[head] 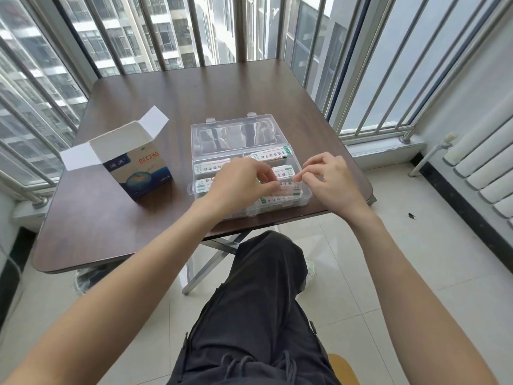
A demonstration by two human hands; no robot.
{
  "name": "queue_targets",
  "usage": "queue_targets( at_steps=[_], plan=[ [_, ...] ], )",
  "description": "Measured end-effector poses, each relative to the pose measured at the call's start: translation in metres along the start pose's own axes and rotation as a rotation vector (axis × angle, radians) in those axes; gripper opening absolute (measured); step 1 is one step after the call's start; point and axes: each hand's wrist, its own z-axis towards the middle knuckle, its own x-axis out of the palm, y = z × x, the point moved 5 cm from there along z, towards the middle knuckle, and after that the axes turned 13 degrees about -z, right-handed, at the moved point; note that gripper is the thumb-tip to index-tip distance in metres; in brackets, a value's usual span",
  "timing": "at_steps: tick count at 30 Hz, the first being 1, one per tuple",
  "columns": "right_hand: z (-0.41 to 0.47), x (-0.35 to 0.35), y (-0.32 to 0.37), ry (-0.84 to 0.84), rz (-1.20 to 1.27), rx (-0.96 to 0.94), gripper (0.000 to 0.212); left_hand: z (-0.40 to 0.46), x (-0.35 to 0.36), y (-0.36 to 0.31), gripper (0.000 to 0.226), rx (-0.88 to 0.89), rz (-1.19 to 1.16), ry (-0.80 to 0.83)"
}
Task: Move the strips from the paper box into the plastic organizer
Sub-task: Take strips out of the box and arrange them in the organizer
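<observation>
A clear plastic organizer [301,173] lies open near the table's front edge, its lid [236,134] folded back. White strips with green print fill several compartments [268,156]. My left hand [238,184] and my right hand [327,179] hover over the right-hand compartments and pinch the two ends of one strip [287,187] between fingertips. The paper box [136,165] stands upright to the left of the organizer with its top flaps open; its inside is hidden from this angle.
The brown folding table [194,101] stands against a barred window railing [244,29]. A white radiator [483,162] lines the right wall. My legs in dark trousers [261,301] reach under the table's front edge. A small dark object [411,216] lies on the tiled floor.
</observation>
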Motion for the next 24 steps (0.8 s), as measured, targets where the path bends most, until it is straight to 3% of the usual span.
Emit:
queue_targets(
  at_steps=[4, 9, 14, 24],
  plan=[
    [-0.002, 0.0, 0.001, 0.007, -0.118, -0.072, 0.019, -0.001, 0.0, -0.005, 0.021, 0.093, 0.118, -0.039],
    [-0.002, 0.001, 0.006, 0.069, -0.093, -0.083, 0.015, -0.004, -0.003, 0.001, 0.021, 0.135, 0.2, -0.061],
    [-0.007, -0.003, 0.002, -0.08, -0.239, -0.102, 0.022, -0.003, -0.001, 0.003, 0.028, 0.135, 0.262, -0.021],
    [-0.015, -0.001, 0.016, -0.165, -0.366, -0.125, 0.021, -0.005, 0.007, 0.001, 0.039, 0.21, 0.349, -0.078]
  ],
)
